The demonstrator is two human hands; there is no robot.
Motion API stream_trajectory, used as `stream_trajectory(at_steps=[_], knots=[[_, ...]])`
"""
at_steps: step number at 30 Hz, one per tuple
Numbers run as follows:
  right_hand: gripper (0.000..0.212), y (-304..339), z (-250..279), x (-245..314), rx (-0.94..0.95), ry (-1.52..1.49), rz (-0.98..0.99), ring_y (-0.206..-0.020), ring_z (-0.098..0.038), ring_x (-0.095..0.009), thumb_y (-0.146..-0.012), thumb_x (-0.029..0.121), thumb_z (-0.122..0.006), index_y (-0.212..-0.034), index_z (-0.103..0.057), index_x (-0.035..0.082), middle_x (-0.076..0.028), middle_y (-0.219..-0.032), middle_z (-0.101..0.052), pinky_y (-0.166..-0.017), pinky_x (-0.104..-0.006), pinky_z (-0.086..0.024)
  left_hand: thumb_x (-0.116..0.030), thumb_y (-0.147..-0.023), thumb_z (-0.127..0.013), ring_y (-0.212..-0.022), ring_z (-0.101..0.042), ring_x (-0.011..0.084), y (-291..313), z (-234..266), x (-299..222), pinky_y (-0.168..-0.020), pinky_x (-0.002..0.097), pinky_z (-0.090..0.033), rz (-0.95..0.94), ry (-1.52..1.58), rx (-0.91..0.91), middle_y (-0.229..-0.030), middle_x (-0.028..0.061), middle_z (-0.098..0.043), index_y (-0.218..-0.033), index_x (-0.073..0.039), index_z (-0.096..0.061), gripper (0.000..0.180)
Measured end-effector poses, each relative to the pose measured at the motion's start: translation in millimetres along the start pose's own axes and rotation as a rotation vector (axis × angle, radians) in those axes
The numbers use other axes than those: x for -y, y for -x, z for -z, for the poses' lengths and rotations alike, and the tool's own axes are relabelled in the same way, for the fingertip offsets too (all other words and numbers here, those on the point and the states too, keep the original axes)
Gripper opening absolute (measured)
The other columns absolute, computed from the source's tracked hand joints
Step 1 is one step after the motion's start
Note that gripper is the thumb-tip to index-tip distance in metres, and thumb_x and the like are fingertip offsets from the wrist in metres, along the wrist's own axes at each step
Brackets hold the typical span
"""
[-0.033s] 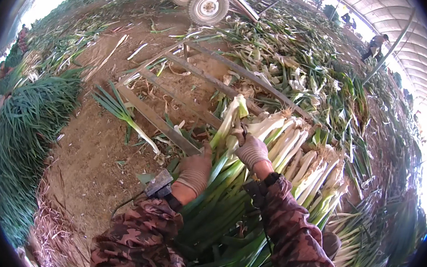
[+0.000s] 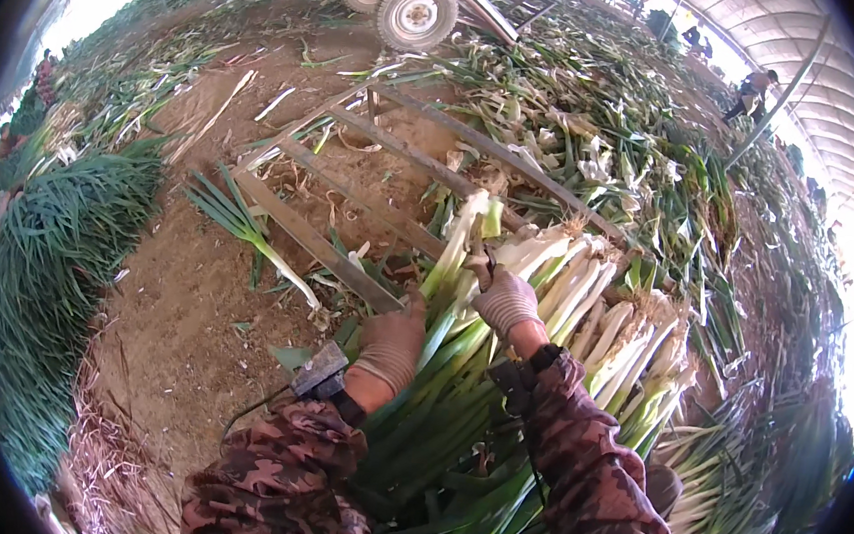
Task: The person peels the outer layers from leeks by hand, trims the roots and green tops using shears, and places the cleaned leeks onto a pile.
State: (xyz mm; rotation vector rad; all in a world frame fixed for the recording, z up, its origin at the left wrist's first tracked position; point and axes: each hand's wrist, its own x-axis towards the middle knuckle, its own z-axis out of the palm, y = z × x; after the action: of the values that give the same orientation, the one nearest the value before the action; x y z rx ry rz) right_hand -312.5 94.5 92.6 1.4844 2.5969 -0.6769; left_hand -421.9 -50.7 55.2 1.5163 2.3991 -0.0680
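Dirt floor (image 2: 180,348) under a greenhouse roof, leaves strewn everywhere. Near centre lies the leek pile (image 2: 584,310), white stalks pointing far, green tops running near. The left hand (image 2: 390,349), gloved, curls loosely over stalks at the pile's left edge; the right hand (image 2: 505,298) closes round a stalk. Nothing has changed from the earlier frame.

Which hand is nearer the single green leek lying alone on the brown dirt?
Left. The left hand rests just right of the single green leek; the right hand grips stalks in the leek pile, farther right.
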Motion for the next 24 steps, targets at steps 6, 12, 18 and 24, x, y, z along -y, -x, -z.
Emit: stream_trajectory(at_steps=[6, 12, 18, 24], knots=[[0.032, -13, -2, -14, -0.036, -0.055, 0.129, -0.092, -0.065, -0.042, -0.091, 0.032, -0.049, -0.115, -0.064, 0.017, -0.026, -0.092, -0.066, -0.082, -0.047, -0.05, -0.01, -0.089, -0.053, -0.073, -0.07, 0.0294, 11, -7, -3, -0.068, 0.0443, -0.054, -0.125, -0.109, -0.078, -0.084, 0.0139, -0.069, -0.145, -0.004, -0.035, 0.059], [0.043, -24, -3, -22, -0.031, -0.088, -0.009, -0.095, -0.064, -0.04, -0.08, 0.034, -0.062, -0.116, -0.061, 0.011, -0.024, -0.096, -0.066, -0.084, -0.0452, -0.05, -0.012, -0.089, -0.054, -0.076, -0.07, 0.0286, 9, -21, -7, -0.069, 0.0444, -0.054, -0.128, -0.138, -0.133, -0.083, 0.0133, -0.069, -0.145, -0.003, -0.035, 0.059], [0.05, 10, -13, -39, -0.026, -0.243, 0.09, -0.094, -0.063, -0.042, -0.073, 0.031, -0.069, -0.116, -0.057, 0.007, -0.024, -0.095, -0.066, -0.081, -0.0458, -0.05, -0.012, -0.087, -0.056, -0.066, -0.069, 0.0286, 12, -9, 2, -0.059, 0.0409, -0.054, -0.107, -0.164, -0.193, -0.081, 0.0112, -0.069, -0.142, -0.006, -0.04, 0.058], [0.07, 112, 7, -32, 0.008, -0.384, 0.16, -0.085, -0.065, -0.039, -0.074, 0.028, -0.068, -0.139, -0.046, 0.015, -0.025, -0.088, -0.065, -0.076, -0.0433, -0.05, -0.009, -0.085, -0.056, -0.066, -0.069, 0.0329, 19, 3, 16, -0.054, 0.0466, -0.053, -0.074, -0.135, -0.3, -0.076, 0.0133, -0.069, -0.136, -0.009, -0.044, 0.052]])
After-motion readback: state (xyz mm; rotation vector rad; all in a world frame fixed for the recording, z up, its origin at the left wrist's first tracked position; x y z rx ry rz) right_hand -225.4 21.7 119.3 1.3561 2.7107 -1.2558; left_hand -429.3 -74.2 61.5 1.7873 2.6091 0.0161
